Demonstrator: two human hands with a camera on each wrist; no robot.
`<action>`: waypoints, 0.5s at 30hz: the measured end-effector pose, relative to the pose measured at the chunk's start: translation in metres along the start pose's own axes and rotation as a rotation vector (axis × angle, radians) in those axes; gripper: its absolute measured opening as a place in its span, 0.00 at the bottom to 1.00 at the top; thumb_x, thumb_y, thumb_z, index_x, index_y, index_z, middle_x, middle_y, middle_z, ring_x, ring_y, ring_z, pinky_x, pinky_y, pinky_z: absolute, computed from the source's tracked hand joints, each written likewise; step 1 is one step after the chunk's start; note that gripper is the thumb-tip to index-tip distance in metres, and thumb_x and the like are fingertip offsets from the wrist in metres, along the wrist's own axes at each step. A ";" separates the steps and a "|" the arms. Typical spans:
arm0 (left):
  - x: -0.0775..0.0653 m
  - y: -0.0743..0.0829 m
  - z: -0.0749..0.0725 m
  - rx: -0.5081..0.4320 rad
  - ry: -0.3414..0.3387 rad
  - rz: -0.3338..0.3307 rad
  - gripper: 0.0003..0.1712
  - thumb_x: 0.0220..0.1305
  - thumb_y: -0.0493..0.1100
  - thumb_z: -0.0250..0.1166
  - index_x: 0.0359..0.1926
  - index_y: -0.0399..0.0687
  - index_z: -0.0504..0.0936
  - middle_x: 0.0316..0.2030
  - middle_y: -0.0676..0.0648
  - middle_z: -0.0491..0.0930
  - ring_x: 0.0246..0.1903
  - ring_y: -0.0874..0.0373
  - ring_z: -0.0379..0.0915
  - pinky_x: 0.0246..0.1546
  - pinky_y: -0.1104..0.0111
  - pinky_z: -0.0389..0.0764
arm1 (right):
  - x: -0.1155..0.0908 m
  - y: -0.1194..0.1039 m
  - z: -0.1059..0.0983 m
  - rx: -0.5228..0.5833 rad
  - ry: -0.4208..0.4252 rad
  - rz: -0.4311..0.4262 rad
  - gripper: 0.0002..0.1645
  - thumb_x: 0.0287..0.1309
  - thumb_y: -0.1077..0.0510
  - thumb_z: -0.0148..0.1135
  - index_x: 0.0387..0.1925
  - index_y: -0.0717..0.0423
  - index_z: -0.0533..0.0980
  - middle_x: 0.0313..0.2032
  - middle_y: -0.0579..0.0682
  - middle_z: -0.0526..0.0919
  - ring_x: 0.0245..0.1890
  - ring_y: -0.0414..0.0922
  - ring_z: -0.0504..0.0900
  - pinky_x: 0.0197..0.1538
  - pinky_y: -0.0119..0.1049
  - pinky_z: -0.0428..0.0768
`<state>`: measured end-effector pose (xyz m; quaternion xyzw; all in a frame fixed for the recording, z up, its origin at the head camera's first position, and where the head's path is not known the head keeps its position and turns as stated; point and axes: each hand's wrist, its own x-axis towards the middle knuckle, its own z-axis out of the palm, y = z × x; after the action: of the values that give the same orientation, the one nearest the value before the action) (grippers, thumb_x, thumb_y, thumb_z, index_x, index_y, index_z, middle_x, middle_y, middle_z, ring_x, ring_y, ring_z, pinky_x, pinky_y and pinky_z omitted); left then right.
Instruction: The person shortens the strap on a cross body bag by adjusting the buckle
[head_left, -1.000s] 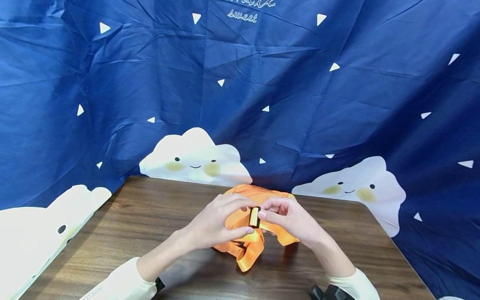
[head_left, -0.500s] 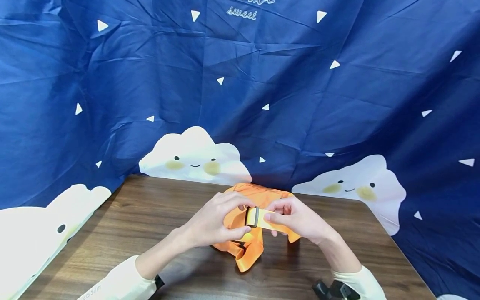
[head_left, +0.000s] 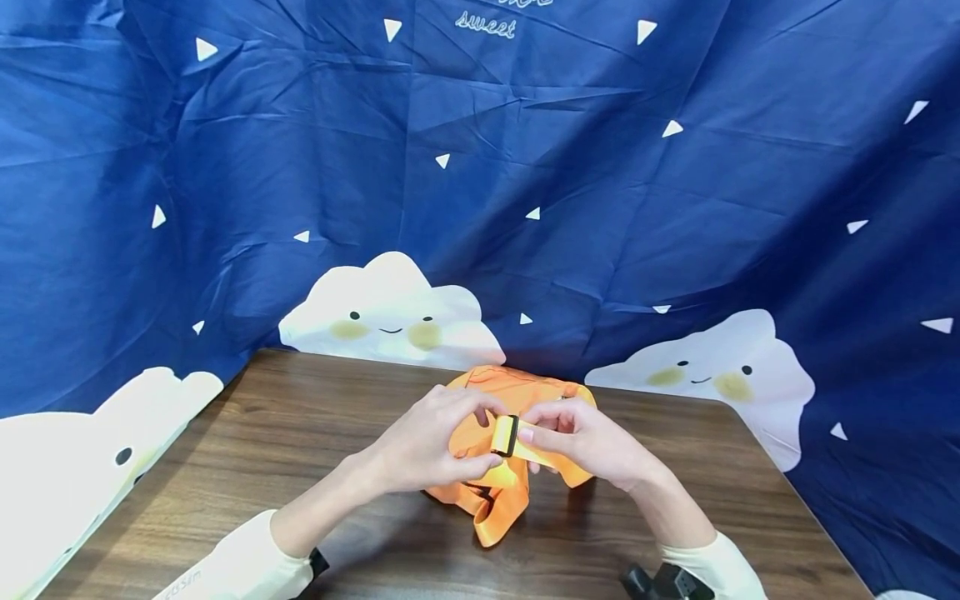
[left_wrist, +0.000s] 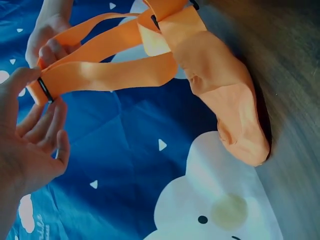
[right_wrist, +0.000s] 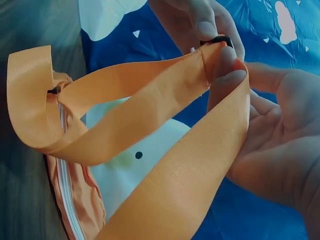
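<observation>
An orange bag [head_left: 517, 385] with a white zipper [right_wrist: 65, 192] sits on the table, its webbing strap [right_wrist: 150, 117] raised in loops. My left hand [head_left: 420, 442] pinches the strap's black slide buckle [head_left: 506, 436] between thumb and fingers, in front of the bag. Just right of the buckle, my right hand [head_left: 592, 437] pinches the strap, thumb on top and fingers behind. In the left wrist view the strap passes through the buckle [left_wrist: 46, 90]. Some right fingertips are hidden behind the strap in the head view.
The brown wooden table [head_left: 315, 408] extends to both sides of the bag. A blue curtain [head_left: 570, 150] with white clouds hangs behind it. A loose strap loop [head_left: 498, 512] lies in front of the bag.
My right hand first drew away from the buckle to the right, showing more strap, then came back left close to it. The buckle turned slightly; my left hand kept hold of it.
</observation>
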<state>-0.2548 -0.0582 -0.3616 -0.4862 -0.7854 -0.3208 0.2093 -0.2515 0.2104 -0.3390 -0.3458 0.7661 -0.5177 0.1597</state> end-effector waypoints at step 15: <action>0.002 0.002 -0.003 0.030 0.005 -0.034 0.28 0.55 0.53 0.78 0.53 0.52 0.77 0.41 0.59 0.78 0.41 0.67 0.72 0.44 0.64 0.70 | -0.005 0.007 -0.013 0.026 0.102 -0.010 0.08 0.68 0.61 0.65 0.44 0.61 0.84 0.27 0.58 0.82 0.25 0.45 0.79 0.27 0.32 0.75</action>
<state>-0.2539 -0.0589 -0.3579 -0.4686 -0.7979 -0.3137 0.2132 -0.2587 0.2245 -0.3401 -0.3207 0.7646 -0.5455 0.1223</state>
